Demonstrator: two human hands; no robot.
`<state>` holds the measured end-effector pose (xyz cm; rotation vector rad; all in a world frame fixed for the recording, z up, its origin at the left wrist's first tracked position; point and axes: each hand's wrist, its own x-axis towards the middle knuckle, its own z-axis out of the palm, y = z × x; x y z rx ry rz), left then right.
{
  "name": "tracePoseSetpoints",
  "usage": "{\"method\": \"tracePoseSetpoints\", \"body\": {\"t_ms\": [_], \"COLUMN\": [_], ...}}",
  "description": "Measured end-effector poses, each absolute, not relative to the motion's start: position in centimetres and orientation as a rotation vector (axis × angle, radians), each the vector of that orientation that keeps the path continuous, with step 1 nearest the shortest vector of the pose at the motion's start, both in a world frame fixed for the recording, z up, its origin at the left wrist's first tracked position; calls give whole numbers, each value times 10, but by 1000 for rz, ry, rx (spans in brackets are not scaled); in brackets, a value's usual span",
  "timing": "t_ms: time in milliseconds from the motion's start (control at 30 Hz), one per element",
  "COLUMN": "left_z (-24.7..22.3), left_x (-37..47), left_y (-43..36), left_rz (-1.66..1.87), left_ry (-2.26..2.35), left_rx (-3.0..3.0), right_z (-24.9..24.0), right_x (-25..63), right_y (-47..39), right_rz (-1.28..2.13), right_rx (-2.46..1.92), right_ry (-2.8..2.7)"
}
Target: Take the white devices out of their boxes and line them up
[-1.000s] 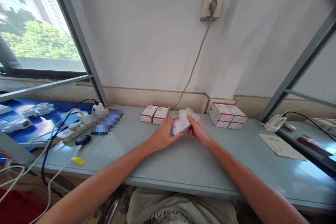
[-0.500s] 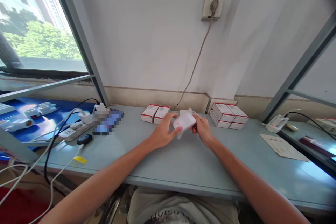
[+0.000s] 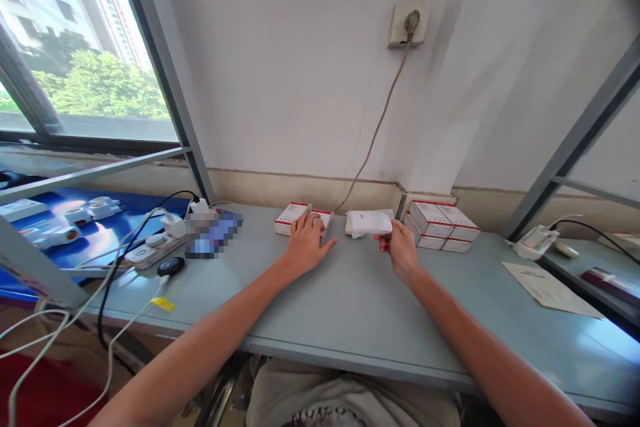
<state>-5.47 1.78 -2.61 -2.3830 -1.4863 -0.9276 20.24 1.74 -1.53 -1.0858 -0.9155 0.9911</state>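
My right hand pinches the right end of a white item in a clear plastic bag, with a small red mark on its face. What kind of item it is I cannot make out. My left hand rests over a small white box with red edges, its fingers stretched out and the thumb apart. The hand hides part of this box. A second white-and-red box lies directly to its left. Behind the bagged item, a pale flat piece shows in part.
At right stands a stack of similar boxes. A sheet of paper and a white plug adapter lie farther right. On the left are a blurred-out phone, a power strip, a black round device and loose cables.
My left hand has let go of the bagged item and moved left onto the small box. My right hand keeps the item, now turned more level and farther right.
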Motion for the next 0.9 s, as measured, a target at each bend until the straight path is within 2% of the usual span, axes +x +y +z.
{"method": "tracePoseSetpoints", "body": {"t_ms": [367,633,900], "left_z": [-38,-27,-7], "left_x": [-58,-47,-45], "left_y": [21,7,-5], "left_rz": [-1043,-906,-1144], "left_ry": [-1626,-1639,-1472], "left_rx": [-2373,-2343,-2225], "right_z": [-17,-14,-9], "right_x": [200,201,199], "right_y": [16,16,11], "right_rz": [974,971,1026], "right_rx": [-1040,-1000,-954], "right_ry": [-962,-937,-956]}}
